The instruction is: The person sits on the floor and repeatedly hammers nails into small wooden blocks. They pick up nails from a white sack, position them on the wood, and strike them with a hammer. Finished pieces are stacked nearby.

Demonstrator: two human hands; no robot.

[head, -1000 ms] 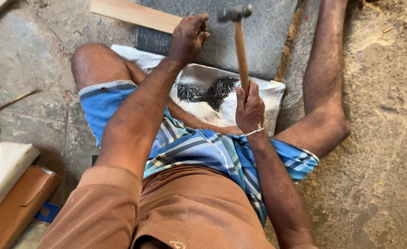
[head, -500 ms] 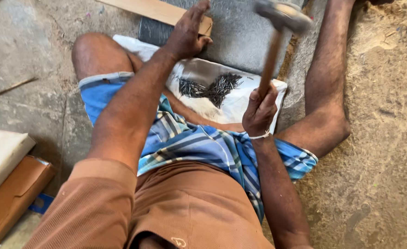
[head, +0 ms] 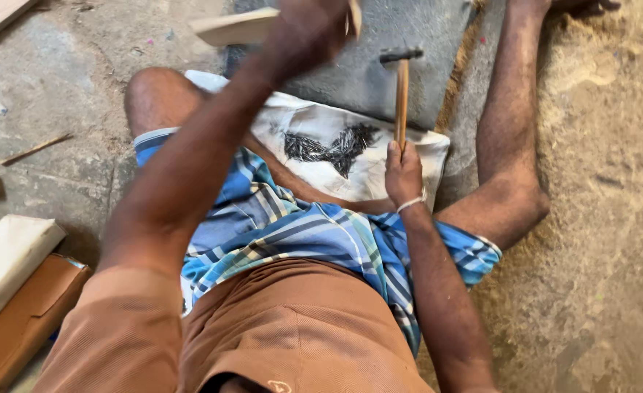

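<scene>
Here, right hand [head: 403, 171] gripping wooden-handled hammer [head: 401, 87], left hand [head: 310, 29] clutching pale wood strip [head: 230, 28].

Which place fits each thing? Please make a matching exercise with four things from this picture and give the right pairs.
Things:
1. wooden-handled hammer with dark metal head
2. pile of dark thin nails
3. pale flat wooden strip
4. brown cardboard box

Places:
A. on the white cloth between the legs
B. at the lower left edge, on the floor
C. upright in the right hand
D. held at the top by the left hand

Pairs: 1-C, 2-A, 3-D, 4-B
</scene>
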